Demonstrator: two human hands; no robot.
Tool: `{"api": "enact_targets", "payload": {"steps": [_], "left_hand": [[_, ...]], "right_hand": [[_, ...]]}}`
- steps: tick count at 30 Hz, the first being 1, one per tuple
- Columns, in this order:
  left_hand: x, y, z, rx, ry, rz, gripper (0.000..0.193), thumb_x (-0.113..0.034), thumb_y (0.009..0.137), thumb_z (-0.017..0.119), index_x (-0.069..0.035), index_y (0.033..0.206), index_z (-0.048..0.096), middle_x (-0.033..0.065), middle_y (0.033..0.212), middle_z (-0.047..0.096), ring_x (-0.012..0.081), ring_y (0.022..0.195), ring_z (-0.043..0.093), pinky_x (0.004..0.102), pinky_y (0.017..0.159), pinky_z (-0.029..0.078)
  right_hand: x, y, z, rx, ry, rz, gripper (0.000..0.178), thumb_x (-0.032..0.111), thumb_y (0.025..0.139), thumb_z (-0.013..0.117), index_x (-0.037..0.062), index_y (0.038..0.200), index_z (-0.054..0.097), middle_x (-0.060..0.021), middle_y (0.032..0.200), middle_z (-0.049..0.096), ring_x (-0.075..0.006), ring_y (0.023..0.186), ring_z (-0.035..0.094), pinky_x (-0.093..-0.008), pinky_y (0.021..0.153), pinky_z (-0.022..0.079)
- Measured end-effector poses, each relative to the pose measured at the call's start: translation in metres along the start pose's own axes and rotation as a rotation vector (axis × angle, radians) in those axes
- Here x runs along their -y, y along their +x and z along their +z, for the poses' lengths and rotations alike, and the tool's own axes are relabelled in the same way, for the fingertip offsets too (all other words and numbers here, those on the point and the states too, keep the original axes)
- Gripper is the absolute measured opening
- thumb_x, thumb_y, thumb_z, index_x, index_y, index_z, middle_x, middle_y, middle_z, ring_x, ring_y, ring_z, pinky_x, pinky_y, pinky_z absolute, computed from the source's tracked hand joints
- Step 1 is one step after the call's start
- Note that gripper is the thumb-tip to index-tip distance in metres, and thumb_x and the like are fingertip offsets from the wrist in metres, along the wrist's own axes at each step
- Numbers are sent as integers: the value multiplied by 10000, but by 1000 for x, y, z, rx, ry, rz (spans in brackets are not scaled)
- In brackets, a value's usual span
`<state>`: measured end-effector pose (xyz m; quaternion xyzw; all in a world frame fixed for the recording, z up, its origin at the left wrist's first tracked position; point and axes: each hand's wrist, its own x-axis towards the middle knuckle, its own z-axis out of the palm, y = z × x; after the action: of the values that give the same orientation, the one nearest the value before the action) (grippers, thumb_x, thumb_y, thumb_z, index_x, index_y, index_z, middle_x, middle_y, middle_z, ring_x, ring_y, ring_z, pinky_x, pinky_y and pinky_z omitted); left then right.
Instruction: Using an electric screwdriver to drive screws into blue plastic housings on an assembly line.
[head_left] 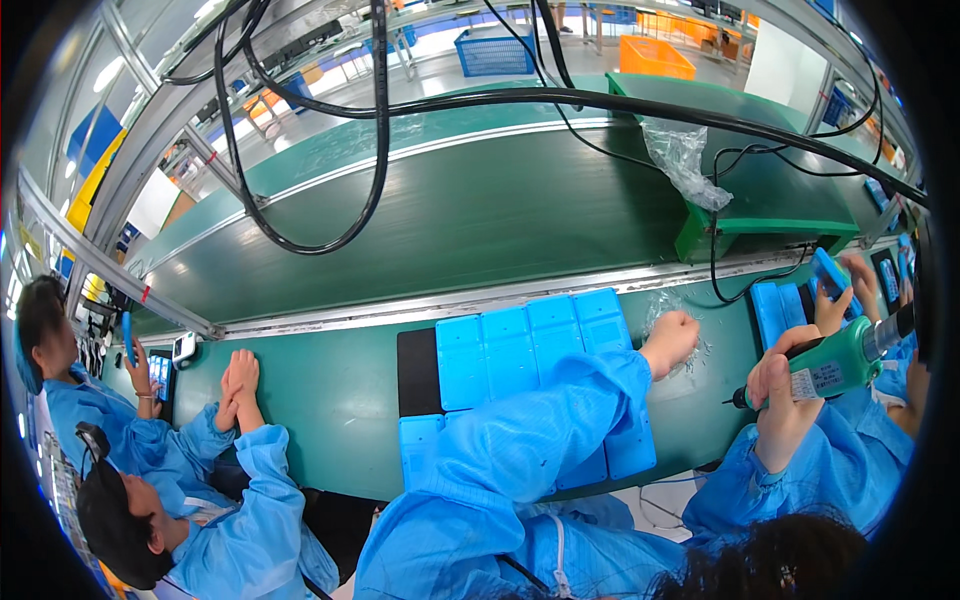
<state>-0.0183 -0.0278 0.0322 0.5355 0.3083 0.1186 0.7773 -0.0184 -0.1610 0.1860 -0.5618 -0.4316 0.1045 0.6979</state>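
My left hand [672, 343] reaches across to a scatter of small screws [701, 352] on the green bench, beside a clear plastic bag [660, 303]. Its fingers are curled together, and what they pinch is hidden. My right hand [783, 405] grips a green electric screwdriver [838, 362], its thin dark tip pointing left, above the bench. Below and left of my left hand, several blue plastic panels [509, 345] lie in two rows, partly covered by my left sleeve. A black mat [417, 370] shows at their left edge.
Behind the bench runs a green conveyor belt [450, 195]. Black cables [600, 98] hang across the upper view. At right, a co-worker's hands [832, 308] hold a blue panel near other panels [775, 312]. Two people [130, 500] sit at left, near a white device [185, 349].
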Motion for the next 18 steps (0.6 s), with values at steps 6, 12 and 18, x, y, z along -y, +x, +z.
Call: {"api": "enact_targets", "payload": {"steps": [6, 12, 18], "left_hand": [[10, 1, 3, 229, -480, -177, 133, -162, 793, 446, -40, 753, 482, 69, 702, 513, 130, 546, 492, 266, 514, 431], [-4, -8, -5, 252, -423, -72, 183, -196, 836, 459, -28, 816, 527, 57, 721, 526, 117, 597, 499, 241, 576, 442], [-9, -10, -9, 256, -312, -16, 185, -170, 848, 508, -14, 914, 581, 33, 735, 538, 97, 610, 506, 225, 581, 446]], "right_hand": [[10, -1, 5, -11, 19, -30, 202, 121, 806, 574, -3, 821, 415, -32, 675, 400, -64, 429, 390, -188, 372, 287], [9, -3, 5, -24, -6, -27, 195, 103, 793, 592, 7, 826, 426, -20, 630, 410, -58, 427, 394, -187, 375, 308], [12, -3, 4, -44, 18, -13, 182, 63, 773, 605, 21, 816, 433, -9, 615, 416, -49, 433, 402, -176, 382, 320]]}}
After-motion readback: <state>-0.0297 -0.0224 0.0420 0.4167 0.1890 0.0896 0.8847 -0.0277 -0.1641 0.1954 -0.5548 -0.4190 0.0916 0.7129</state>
